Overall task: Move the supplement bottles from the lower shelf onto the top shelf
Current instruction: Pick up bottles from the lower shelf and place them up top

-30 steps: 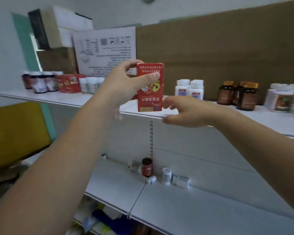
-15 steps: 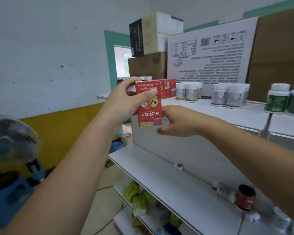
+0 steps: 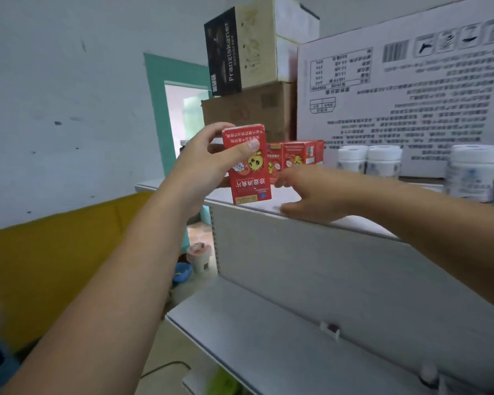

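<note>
Left hand (image 3: 203, 163) pinched the red box (image 3: 248, 172): thumb on the front, fingers behind, print upside down. Box was held at the left end of the top shelf (image 3: 365, 226). Right hand (image 3: 317, 195) was just right of the box, fingers loosely spread, gripping nothing, blurred. More red boxes (image 3: 300, 153) and white bottles (image 3: 368, 161) stood farther back on that shelf.

two hands (image 3: 203, 169), at least three red boxes (image 3: 247, 166), three cartons (image 3: 248, 109), at least three white bottles (image 3: 382, 163).
</note>
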A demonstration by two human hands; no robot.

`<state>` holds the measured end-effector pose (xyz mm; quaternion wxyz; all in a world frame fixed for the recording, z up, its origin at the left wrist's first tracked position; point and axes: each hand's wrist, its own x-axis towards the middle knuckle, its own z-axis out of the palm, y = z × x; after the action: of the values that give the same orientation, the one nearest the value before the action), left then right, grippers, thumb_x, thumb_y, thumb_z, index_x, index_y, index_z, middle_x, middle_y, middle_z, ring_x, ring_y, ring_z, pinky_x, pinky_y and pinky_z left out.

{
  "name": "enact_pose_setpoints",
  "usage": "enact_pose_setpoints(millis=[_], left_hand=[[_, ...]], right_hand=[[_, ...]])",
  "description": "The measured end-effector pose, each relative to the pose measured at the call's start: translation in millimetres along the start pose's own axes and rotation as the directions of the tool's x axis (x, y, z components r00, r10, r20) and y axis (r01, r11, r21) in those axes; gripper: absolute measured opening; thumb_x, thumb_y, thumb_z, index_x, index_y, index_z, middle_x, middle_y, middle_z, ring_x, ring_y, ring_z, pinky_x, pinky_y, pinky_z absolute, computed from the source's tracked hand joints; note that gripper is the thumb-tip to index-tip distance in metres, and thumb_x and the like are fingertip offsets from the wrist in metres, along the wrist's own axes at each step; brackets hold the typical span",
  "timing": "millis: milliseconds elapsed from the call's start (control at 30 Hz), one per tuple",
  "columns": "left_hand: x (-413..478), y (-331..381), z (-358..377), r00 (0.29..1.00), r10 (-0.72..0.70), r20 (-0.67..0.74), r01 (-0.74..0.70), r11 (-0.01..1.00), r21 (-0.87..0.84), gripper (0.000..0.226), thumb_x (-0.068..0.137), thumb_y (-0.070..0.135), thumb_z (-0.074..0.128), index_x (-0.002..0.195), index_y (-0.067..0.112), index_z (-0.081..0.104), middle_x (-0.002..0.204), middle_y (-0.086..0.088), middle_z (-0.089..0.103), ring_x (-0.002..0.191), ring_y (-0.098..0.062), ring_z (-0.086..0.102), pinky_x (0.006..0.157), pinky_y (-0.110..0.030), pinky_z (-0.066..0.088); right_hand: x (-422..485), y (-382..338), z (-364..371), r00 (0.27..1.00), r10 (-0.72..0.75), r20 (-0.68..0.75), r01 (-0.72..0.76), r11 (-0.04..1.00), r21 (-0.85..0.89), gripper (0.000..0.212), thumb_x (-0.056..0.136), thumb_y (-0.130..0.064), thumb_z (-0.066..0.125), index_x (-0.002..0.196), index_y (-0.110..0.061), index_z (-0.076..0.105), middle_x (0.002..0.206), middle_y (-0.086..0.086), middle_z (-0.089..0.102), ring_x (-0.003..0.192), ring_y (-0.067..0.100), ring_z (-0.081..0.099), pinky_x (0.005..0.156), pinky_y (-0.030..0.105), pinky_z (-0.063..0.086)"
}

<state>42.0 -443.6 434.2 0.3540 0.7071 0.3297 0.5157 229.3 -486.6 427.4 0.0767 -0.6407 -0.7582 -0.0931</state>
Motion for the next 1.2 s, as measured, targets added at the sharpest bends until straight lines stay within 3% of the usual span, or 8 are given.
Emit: enact_pose_setpoints(millis=[167, 367, 467, 533, 700, 833, 1000, 1200], left_hand=[[60.0, -32.6, 2.5, 0.987, -0.032, 0.158, 0.04, 0.998, -0.052, 0.042, 0.076, 0.05, 0.077, 0.113, 0.039, 0.059, 0.113, 0.004, 0.067, 0.104, -0.017, 0.068, 0.089, -0.042, 0.058], [112.8, -68.1, 1.6, 0.939, -0.008, 0.344, 0.044, 0.994, -0.097, 0.041, 0.079, 0.04, 0.078, 0.117, 0.036, 0.063, 0.112, 0.003, 0.07, 0.09, -0.007, 0.073, 0.082, -0.033, 0.059], [132.3, -81.0, 1.3, 0.912, -0.001, 0.41, 0.056, 0.991, -0.122, 0.049, 0.083, 0.036, 0.075, 0.129, 0.033, 0.057, 0.114, 0.005, 0.068, 0.086, -0.003, 0.072, 0.065, -0.021, 0.056], [144.2, -90.3, 2.8, 0.903, -0.006, 0.43, 0.069, 0.989, -0.131, 0.05, 0.084, 0.036, 0.074, 0.13, 0.034, 0.055, 0.117, 0.006, 0.066, 0.094, -0.006, 0.069, 0.068, -0.024, 0.052], [164.2, -105.0, 7.8, 0.891, -0.007, 0.455, 0.072, 0.989, -0.126, 0.025, 0.085, 0.035, 0.074, 0.107, 0.031, 0.061, 0.108, 0.007, 0.072, 0.1, -0.011, 0.069, 0.078, -0.032, 0.054], [171.3, -117.8, 11.8, 0.889, -0.011, 0.457, 0.096, 0.982, -0.163, 0.044, 0.079, 0.04, 0.076, 0.117, 0.023, 0.063, 0.109, 0.005, 0.074, 0.101, -0.014, 0.072, 0.09, -0.043, 0.057], [171.3, -130.6, 18.0, 0.875, -0.001, 0.484, 0.137, 0.96, -0.245, 0.052, 0.081, 0.039, 0.075, 0.128, 0.024, 0.059, 0.113, 0.003, 0.074, 0.102, -0.016, 0.072, 0.09, -0.048, 0.058], [173.0, -141.3, 25.0, 0.879, 0.012, 0.478, 0.069, 0.986, -0.153, 0.04, 0.085, 0.03, 0.077, 0.122, 0.028, 0.062, 0.116, 0.004, 0.071, 0.106, -0.019, 0.07, 0.093, -0.049, 0.056]], right_hand=[[26.6, 8.1, 18.4, 0.992, 0.121, 0.043, -0.121, 0.993, -0.014, 0.05, 0.095, -0.044, 0.048, 0.14, -0.023, 0.043, 0.14, 0.0, 0.048, 0.119, 0.02, 0.051, 0.095, 0.032, 0.043], [47.5, 5.5, 30.3, 0.966, 0.254, 0.054, -0.256, 0.966, 0.026, 0.055, 0.098, -0.049, 0.038, 0.147, -0.025, 0.034, 0.153, -0.003, 0.035, 0.135, 0.019, 0.039, 0.11, 0.039, 0.035], [55.2, 4.6, 35.3, 0.946, 0.3, 0.123, -0.309, 0.949, 0.06, 0.052, 0.1, -0.047, 0.035, 0.148, -0.025, 0.034, 0.156, -0.001, 0.031, 0.139, 0.021, 0.034, 0.114, 0.042, 0.029], [56.5, 6.0, 40.0, 0.939, 0.304, 0.161, -0.321, 0.943, 0.089, 0.048, 0.101, -0.044, 0.033, 0.146, -0.027, 0.037, 0.155, 0.0, 0.033, 0.139, 0.022, 0.033, 0.115, 0.043, 0.027], [55.4, 6.9, 44.1, 0.934, 0.322, 0.157, -0.341, 0.933, 0.117, 0.048, 0.102, -0.042, 0.033, 0.149, -0.03, 0.033, 0.157, -0.007, 0.029, 0.143, 0.014, 0.025, 0.117, 0.03, 0.018], [55.2, 7.9, 45.6, 0.93, 0.331, 0.157, -0.351, 0.928, 0.126, 0.048, 0.101, -0.044, 0.033, 0.148, -0.033, 0.033, 0.157, -0.009, 0.029, 0.143, 0.014, 0.025, 0.118, 0.035, 0.019], [55.1, 9.6, 46.8, 0.928, 0.341, 0.153, -0.36, 0.925, 0.123, 0.048, 0.1, -0.048, 0.033, 0.147, -0.037, 0.033, 0.156, -0.011, 0.029, 0.141, 0.012, 0.028, 0.118, 0.039, 0.022], [54.2, 9.2, 47.0, 0.926, 0.348, 0.145, -0.366, 0.922, 0.125, 0.048, 0.1, -0.048, 0.034, 0.147, -0.038, 0.034, 0.155, -0.014, 0.03, 0.139, 0.009, 0.03, 0.117, 0.037, 0.023]])
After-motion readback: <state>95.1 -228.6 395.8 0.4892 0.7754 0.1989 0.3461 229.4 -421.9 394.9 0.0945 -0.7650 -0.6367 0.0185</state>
